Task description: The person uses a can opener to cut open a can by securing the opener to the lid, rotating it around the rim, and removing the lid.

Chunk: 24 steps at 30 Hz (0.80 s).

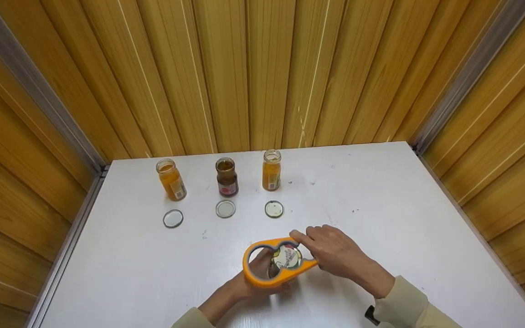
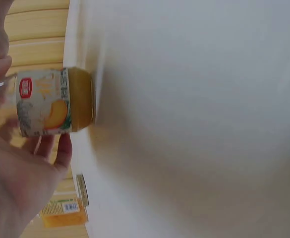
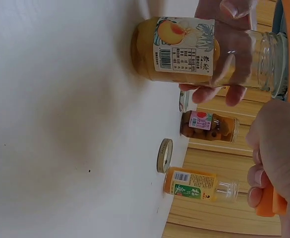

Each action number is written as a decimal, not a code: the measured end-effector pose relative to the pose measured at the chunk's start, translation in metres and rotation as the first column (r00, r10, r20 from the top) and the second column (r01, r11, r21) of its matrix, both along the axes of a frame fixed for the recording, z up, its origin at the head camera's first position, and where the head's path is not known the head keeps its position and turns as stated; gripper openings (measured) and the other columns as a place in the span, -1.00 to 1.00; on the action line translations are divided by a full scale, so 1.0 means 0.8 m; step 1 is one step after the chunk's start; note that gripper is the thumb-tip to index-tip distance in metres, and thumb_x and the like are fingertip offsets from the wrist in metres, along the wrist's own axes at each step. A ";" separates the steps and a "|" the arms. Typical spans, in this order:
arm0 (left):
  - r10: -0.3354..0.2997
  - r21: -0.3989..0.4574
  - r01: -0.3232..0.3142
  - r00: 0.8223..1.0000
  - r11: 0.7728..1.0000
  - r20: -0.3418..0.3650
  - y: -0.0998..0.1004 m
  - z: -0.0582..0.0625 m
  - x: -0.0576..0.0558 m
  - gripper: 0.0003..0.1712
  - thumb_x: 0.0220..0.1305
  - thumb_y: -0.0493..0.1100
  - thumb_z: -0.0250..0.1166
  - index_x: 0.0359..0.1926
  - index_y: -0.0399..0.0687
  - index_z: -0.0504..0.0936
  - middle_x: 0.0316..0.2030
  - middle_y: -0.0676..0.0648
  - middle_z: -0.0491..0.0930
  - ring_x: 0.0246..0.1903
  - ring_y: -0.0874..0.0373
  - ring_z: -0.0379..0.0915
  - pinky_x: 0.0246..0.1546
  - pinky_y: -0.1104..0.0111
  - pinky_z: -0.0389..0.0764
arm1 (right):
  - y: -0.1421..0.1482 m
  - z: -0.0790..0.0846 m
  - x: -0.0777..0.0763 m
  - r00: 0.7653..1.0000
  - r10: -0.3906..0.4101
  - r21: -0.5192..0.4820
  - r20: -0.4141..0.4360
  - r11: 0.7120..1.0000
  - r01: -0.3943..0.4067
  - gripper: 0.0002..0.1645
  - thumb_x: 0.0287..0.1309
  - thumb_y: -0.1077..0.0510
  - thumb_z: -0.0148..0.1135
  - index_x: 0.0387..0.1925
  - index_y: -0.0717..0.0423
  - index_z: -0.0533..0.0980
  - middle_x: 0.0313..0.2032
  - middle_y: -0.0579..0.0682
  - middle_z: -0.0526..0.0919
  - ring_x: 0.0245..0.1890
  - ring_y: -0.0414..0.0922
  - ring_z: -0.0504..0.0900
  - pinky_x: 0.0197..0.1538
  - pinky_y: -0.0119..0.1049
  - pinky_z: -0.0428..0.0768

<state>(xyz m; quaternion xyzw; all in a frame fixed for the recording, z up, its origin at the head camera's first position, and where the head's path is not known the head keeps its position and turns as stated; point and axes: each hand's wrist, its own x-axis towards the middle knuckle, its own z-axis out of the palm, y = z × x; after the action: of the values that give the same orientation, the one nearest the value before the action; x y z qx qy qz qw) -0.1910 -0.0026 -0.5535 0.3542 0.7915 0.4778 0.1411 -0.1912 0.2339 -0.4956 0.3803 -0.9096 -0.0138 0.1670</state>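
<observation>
My left hand holds a glass jar of peaches upright, its base close over the white table. Fingers of that hand wrap the jar's side in the right wrist view. An orange jar opener with grey-lined scalloped openings lies over the top of the jar. The jar's printed lid shows through the opening nearer the handles. My right hand grips the opener's handles, thumb pointing along the upper one.
Three lidless jars stand along the back of the table: an orange one, a dark one and another orange one. Before each lies a lid: left, middle, right. Wood-look panels enclose the table.
</observation>
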 end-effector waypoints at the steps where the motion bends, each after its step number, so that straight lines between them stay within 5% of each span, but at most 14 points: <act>1: 0.019 0.000 -0.019 1.000 1.000 -0.021 0.002 0.000 0.001 -0.01 0.03 0.19 0.35 0.38 0.20 0.00 0.29 0.16 0.16 0.27 0.26 0.07 0.31 0.21 0.05 | 0.001 0.001 0.000 1.000 -0.009 0.000 0.004 1.000 0.009 -0.35 -0.08 0.31 0.29 0.08 -0.11 0.31 -0.50 -0.14 0.30 -0.56 -0.17 0.32 -0.46 -0.35 0.35; 10: 0.109 0.067 -0.103 0.989 0.992 -0.100 0.015 0.000 -0.003 -0.16 -0.03 0.19 0.40 0.22 0.31 0.15 0.15 0.20 0.28 0.15 0.27 0.23 0.19 0.22 0.28 | 0.019 0.016 0.007 0.994 -0.100 0.000 0.038 0.995 0.100 -0.26 -0.13 0.29 0.35 0.12 -0.15 0.30 -0.47 -0.17 0.34 -0.50 -0.20 0.35 -0.34 -0.33 0.48; 18: 0.065 0.182 -0.051 0.995 0.982 -0.070 0.048 0.007 -0.034 -0.33 0.04 0.09 0.38 0.18 0.15 0.37 0.09 0.20 0.43 0.15 0.27 0.26 0.20 0.28 0.27 | 0.043 0.024 0.007 0.990 -0.138 -0.004 0.006 0.990 0.138 -0.28 -0.14 0.30 0.35 0.10 -0.13 0.32 -0.47 -0.15 0.37 -0.53 -0.19 0.35 -0.41 -0.33 0.46; 24: 0.065 0.109 -0.059 0.996 0.992 -0.056 0.079 0.009 -0.062 -0.35 0.02 -0.10 0.39 0.16 -0.01 0.39 0.08 0.13 0.41 0.10 0.28 0.28 0.17 0.37 0.29 | 0.060 0.027 0.006 0.990 -0.141 -0.026 -0.027 0.990 0.141 -0.30 -0.21 0.34 0.34 0.05 -0.08 0.34 -0.50 -0.15 0.34 -0.56 -0.19 0.34 -0.45 -0.33 0.45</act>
<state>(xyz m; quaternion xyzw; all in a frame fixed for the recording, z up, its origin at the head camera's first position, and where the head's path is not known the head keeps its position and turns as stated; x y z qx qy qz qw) -0.2407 0.0605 -0.5466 0.3506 0.7791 0.5130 0.0833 -0.1866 0.2816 -0.4740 0.3128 -0.9318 -0.0202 0.1831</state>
